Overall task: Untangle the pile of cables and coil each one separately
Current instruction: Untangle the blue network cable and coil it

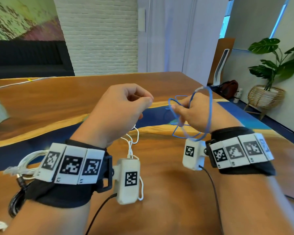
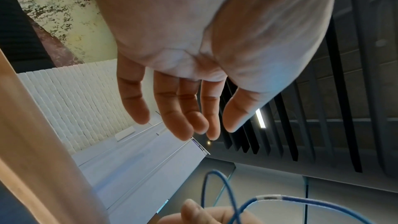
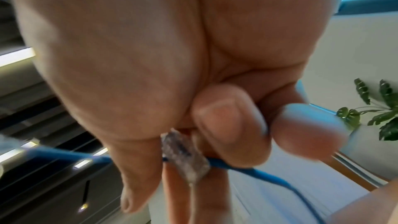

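**A:** So the right hand (image 1: pixel 192 112) has the blue cable (image 1: pixel 209 114) held up over the wooden table (image 1: pixel 168 167), loops round the hand, fingers curled tight on it, clear plug (image 3: pixel 185 156) tucked by the thumb. Left hand (image 1: pixel 119 111) is empty, fingers relaxed and open in its wrist view.

**B:** Risk imo: those loops look loose and uneven. If the fingers slacken, the coil springs apart, or drops onto the white cable (image 1: pixel 132 145) below and re-tangles. White bundle (image 1: pixel 24 165) and black cable (image 1: pixel 15 199) sit at the left edge, apart.

**A:** Any writing?

**B:** Small white label sleeve (image 2: pixel 269 198) on the blue one, probably printed, but too blurred to read. Wristbands just show square black-and-white markers, no brand.
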A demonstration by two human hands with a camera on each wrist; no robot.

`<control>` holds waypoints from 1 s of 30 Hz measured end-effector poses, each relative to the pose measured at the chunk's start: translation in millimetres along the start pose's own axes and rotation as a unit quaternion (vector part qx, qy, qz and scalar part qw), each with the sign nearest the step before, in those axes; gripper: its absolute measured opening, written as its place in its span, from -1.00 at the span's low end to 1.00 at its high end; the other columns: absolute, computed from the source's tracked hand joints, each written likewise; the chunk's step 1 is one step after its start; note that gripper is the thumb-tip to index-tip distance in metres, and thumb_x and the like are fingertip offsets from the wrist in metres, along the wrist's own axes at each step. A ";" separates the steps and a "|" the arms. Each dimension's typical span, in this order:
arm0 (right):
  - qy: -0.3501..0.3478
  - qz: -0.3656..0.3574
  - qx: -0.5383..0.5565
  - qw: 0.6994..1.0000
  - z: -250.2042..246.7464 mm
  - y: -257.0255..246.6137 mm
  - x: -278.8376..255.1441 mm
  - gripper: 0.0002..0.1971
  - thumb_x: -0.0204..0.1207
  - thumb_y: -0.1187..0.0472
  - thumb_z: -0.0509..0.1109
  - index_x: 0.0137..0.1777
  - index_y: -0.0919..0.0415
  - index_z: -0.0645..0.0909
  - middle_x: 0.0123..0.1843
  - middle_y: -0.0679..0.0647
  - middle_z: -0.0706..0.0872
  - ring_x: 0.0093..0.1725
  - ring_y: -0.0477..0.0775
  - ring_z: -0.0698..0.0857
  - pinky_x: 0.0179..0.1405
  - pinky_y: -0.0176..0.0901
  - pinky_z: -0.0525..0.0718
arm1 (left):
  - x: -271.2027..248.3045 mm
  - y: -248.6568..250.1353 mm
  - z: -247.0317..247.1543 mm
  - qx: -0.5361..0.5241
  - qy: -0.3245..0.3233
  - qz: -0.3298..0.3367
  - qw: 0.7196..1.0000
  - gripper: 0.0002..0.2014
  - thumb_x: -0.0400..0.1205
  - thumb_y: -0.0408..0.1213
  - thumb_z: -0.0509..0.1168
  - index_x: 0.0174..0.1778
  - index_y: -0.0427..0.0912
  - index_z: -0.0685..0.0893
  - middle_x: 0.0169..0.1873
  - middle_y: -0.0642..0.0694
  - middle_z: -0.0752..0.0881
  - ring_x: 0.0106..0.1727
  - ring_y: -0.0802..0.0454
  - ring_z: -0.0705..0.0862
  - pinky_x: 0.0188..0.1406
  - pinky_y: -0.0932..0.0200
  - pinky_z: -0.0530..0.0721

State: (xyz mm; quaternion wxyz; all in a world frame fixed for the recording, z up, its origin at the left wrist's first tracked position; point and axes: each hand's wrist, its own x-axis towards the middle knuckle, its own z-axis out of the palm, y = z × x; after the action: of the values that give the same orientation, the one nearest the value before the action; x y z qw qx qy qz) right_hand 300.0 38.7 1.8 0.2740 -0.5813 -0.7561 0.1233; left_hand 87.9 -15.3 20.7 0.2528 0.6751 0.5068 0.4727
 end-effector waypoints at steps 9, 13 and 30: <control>-0.075 -0.054 -0.072 0.993 25.8 -37.1 4.2 -0.80 0.74 0.08 0.16 0.06 0.10 0.60 0.13 0.06 0.78 0.08 0.18 0.70 0.07 0.13 0.68 | -5.3 8.7 1.0 -0.112 -0.135 0.049 0.983 -0.53 0.61 0.23 0.26 0.15 -0.06 0.80 0.07 -0.10 0.82 0.04 0.11 0.80 -0.01 0.25 0.71; -0.082 -0.073 -0.089 0.990 32.3 -39.8 3.2 -0.79 0.57 0.08 0.26 0.18 -0.17 0.50 0.09 -0.09 0.73 0.13 0.14 0.69 0.03 0.15 0.73 | -5.1 2.7 -1.8 0.032 -0.146 0.044 0.988 -0.51 0.31 0.25 0.58 0.09 0.13 0.77 -0.05 0.15 0.84 -0.17 0.25 0.78 -0.01 0.20 0.73; 0.132 -0.082 0.347 0.925 16.3 -55.3 -1.0 -0.92 0.56 0.37 0.50 -0.17 0.33 0.71 -0.34 0.19 0.84 -0.49 0.11 0.72 -0.42 0.03 0.81 | 9.2 -18.5 -13.1 0.164 0.079 -0.020 0.983 -0.66 0.67 0.00 0.39 -0.37 -0.08 0.76 -0.68 0.13 0.54 -0.60 0.19 0.47 -0.45 0.18 0.34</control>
State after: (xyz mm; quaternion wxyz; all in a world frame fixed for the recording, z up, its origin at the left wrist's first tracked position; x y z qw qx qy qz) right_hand 246.2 23.7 16.1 0.5649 -0.3974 -0.6680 0.2769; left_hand 68.4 -1.9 14.6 0.1074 0.6577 0.6091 0.4301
